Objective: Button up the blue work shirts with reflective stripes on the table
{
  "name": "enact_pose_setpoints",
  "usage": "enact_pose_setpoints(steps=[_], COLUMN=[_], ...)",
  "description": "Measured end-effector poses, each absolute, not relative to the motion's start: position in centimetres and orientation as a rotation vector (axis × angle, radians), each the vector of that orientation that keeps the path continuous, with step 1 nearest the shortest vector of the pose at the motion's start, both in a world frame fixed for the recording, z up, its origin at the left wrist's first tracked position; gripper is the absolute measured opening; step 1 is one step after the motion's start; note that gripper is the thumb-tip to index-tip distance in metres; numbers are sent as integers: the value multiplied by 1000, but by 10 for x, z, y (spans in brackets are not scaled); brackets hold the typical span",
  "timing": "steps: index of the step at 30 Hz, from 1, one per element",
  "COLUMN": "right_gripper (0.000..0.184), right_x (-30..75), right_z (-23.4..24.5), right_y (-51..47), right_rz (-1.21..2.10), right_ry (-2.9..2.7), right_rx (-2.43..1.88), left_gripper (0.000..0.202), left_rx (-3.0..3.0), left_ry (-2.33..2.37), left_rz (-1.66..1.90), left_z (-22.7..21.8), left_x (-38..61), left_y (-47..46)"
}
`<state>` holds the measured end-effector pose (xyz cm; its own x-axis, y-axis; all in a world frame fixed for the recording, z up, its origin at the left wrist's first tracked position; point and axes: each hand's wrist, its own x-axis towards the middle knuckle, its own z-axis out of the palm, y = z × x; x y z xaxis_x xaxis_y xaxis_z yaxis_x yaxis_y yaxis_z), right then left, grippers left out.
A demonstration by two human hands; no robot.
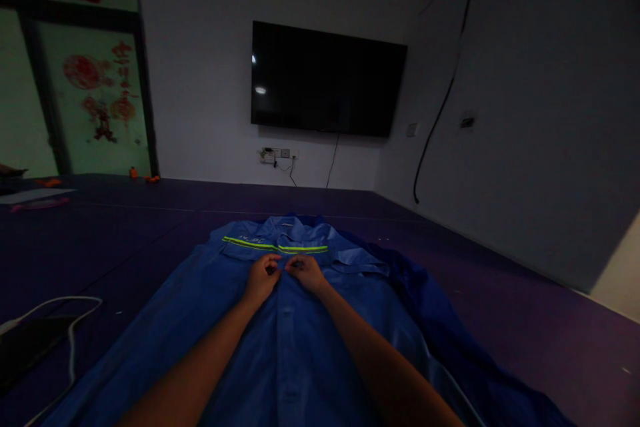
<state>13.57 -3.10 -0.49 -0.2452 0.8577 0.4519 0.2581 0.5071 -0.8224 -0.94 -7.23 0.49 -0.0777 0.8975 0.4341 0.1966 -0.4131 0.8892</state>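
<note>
The white cable (73, 323) lies on the purple mat (500, 320) at near left. The blue work jacket (290, 347) lies flat straight ahead of us, long axis near to far, collar far. Our left hand (261, 279) and right hand (306, 273), equally near, pinch its front placket, fingers narrow, just below the reflective stripe (250, 242). Bare mat extends right.

Dim room, wall television (327, 78), purple floor (525, 320)
</note>
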Motion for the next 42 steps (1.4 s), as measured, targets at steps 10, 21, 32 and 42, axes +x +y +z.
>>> enact_pose_setpoints(steps=[10,21,32,42], right_gripper=[21,11,10,10], right_x=[137,136,135,135], right_z=[-1,-7,-10,-9], right_y=[-34,-27,-24,-26], right_rz=[801,842,866,852], right_ry=[-1739,-1721,-1721,-1705], right_rx=[-950,-1009,-1038,-1038], left_gripper=[29,30,26,20], left_rx=[1673,1689,1771,1802], left_ry=[1212,1279,1486,1493], left_rz=[1532,1512,1368,1355], left_z=[5,6,11,10], left_x=[-9,-8,-7,-7], left_y=[-72,-72,-76,-75])
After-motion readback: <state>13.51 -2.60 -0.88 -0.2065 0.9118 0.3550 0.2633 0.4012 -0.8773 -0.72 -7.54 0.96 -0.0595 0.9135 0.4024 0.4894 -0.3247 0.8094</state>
